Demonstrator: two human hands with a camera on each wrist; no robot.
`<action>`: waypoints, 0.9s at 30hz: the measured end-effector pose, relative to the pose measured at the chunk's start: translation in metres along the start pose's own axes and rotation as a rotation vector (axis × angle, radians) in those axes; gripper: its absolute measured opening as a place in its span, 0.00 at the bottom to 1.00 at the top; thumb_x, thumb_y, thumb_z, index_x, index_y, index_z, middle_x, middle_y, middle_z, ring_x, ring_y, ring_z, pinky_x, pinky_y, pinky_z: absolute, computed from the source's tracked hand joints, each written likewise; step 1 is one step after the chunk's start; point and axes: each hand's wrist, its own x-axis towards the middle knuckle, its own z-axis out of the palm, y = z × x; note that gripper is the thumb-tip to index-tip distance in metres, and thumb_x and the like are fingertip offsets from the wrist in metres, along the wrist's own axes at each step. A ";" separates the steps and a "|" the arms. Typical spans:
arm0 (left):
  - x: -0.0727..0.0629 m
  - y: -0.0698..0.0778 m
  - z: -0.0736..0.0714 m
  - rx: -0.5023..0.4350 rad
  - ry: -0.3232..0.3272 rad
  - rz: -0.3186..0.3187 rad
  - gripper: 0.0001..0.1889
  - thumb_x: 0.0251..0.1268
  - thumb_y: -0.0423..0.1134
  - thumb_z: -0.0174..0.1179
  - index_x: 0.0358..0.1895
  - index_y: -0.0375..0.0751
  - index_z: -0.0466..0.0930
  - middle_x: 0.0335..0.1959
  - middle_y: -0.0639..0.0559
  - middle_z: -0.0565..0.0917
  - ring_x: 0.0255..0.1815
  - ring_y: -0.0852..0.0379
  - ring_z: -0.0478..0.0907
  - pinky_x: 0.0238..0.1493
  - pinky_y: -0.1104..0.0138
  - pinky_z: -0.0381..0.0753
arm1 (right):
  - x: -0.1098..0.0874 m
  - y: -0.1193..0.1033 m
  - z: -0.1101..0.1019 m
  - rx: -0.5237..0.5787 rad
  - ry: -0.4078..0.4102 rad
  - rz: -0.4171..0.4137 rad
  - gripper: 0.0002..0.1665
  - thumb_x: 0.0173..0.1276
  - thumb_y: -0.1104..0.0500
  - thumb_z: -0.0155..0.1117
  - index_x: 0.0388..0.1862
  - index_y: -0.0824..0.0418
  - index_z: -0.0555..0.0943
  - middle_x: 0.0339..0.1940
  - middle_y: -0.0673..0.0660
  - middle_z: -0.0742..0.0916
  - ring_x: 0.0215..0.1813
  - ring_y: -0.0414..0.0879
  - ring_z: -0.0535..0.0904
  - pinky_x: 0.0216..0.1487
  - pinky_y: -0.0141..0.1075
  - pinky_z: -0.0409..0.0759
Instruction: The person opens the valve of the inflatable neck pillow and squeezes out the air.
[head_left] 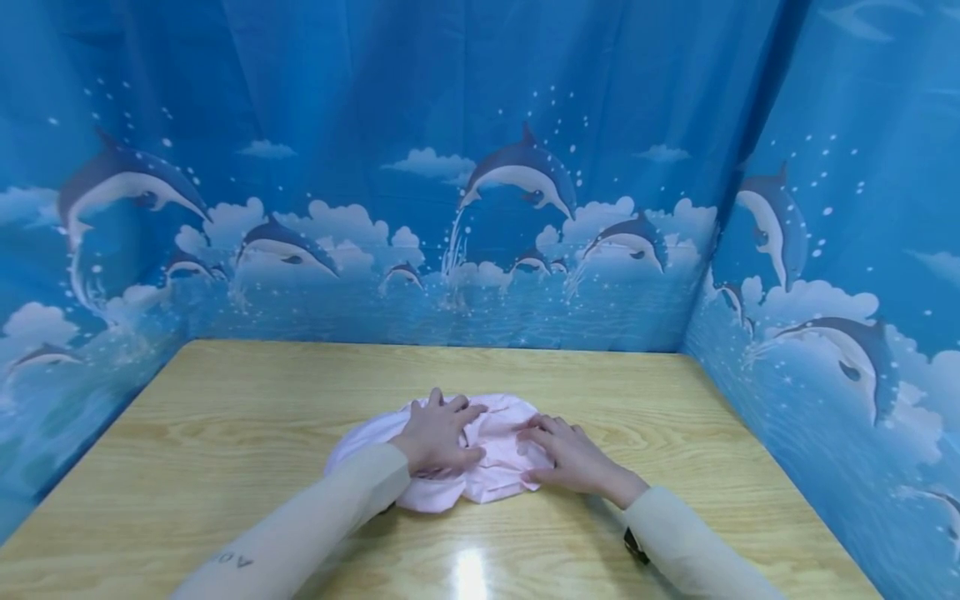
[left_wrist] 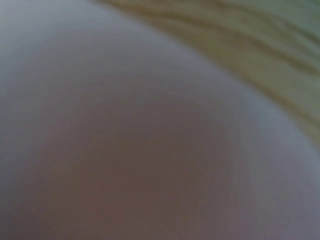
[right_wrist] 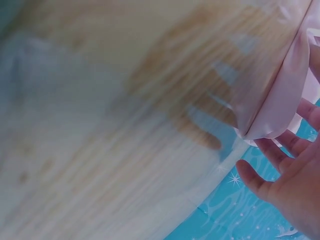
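Fabric at lower centre looks light, limp, best gripped by its edges; left hand spreads atop, right hand, fingers parted, touches its right side.

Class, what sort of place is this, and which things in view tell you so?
Probably an indoor work corner, screened off for tabletop handling. A wood-grain table fills the foreground, blue curtains printed with leaping dolphins enclose it, and a pink cloth lies on top.
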 end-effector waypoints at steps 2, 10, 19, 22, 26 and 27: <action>0.000 0.000 0.000 0.000 0.008 0.005 0.38 0.48 0.69 0.51 0.65 0.60 0.64 0.61 0.52 0.69 0.59 0.39 0.63 0.51 0.34 0.62 | 0.000 0.000 0.000 -0.011 0.008 0.000 0.33 0.57 0.42 0.64 0.60 0.54 0.72 0.58 0.57 0.75 0.59 0.55 0.70 0.55 0.58 0.65; 0.001 0.000 0.004 -0.005 0.033 0.008 0.39 0.49 0.69 0.51 0.64 0.53 0.66 0.69 0.56 0.62 0.62 0.41 0.61 0.52 0.34 0.61 | 0.000 0.000 0.003 -0.038 0.039 -0.018 0.32 0.57 0.43 0.64 0.59 0.54 0.73 0.56 0.56 0.76 0.57 0.54 0.70 0.54 0.56 0.67; -0.001 0.002 0.005 -0.002 0.083 0.033 0.30 0.50 0.66 0.53 0.53 0.52 0.72 0.49 0.56 0.79 0.51 0.51 0.66 0.45 0.44 0.68 | 0.001 0.000 0.004 -0.028 0.027 -0.028 0.31 0.59 0.44 0.62 0.59 0.55 0.73 0.55 0.56 0.76 0.56 0.53 0.70 0.53 0.56 0.68; -0.001 0.002 0.005 0.004 0.099 0.042 0.30 0.50 0.65 0.53 0.53 0.52 0.72 0.49 0.55 0.79 0.50 0.51 0.67 0.44 0.45 0.69 | 0.001 0.000 0.004 -0.016 0.023 -0.035 0.31 0.60 0.44 0.62 0.59 0.56 0.73 0.55 0.56 0.76 0.56 0.53 0.71 0.53 0.55 0.68; -0.002 0.001 0.005 0.004 0.109 0.061 0.32 0.51 0.65 0.52 0.58 0.53 0.69 0.53 0.55 0.77 0.49 0.51 0.67 0.43 0.45 0.69 | 0.001 0.000 0.004 -0.009 0.018 -0.042 0.31 0.60 0.45 0.62 0.60 0.56 0.73 0.55 0.57 0.76 0.55 0.52 0.71 0.53 0.54 0.69; -0.002 0.001 0.005 0.006 0.108 0.066 0.33 0.51 0.65 0.52 0.60 0.55 0.67 0.53 0.55 0.77 0.49 0.51 0.67 0.43 0.45 0.70 | 0.001 0.001 0.003 -0.007 0.015 -0.043 0.31 0.60 0.45 0.62 0.60 0.56 0.72 0.55 0.57 0.76 0.55 0.52 0.71 0.53 0.54 0.69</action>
